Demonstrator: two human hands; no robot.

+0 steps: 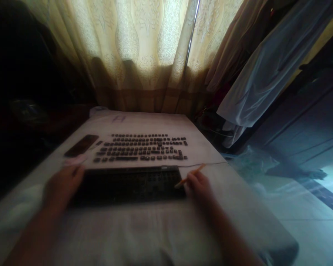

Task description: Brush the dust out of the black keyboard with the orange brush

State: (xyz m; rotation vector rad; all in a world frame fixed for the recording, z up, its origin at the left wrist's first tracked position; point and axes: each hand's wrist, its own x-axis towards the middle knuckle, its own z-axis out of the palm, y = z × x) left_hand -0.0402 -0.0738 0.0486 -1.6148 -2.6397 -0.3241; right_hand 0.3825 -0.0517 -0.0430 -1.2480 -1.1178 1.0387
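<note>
A dark keyboard (127, 186) lies flat on the pale table cover (161, 229), its long side running across the space between the person's two hands. The left hand (63, 183) is at the keyboard's left end, its fingers bent and their tips beside the upper left corner; a pink cloth (75, 160) shows just past those fingers, and blur makes it impossible to tell whether the hand grips the cloth, the keyboard's edge, or neither. The right hand (197, 184) is at the opposite end, just beyond the keyboard's right edge, with its fingers closed around a slim yellow stick (191, 175). The stick slants, its pale end pointing down and left over the keyboard's right end while the other end rises past the knuckles; whether the pale end touches the keyboard cannot be told. So the keyboard sits to the right of the left hand and to the left of the right hand. Beyond the keyboard, farther from the person, loose dark keys (144, 147) are set out in several rows. A phone (81, 145) lies to the left of these rows, past the left hand and the pink cloth. A thin cable (211, 163) runs from near the keyboard's upper right corner toward the table's right edge. A patterned curtain (144, 48) hangs behind the table.
</note>
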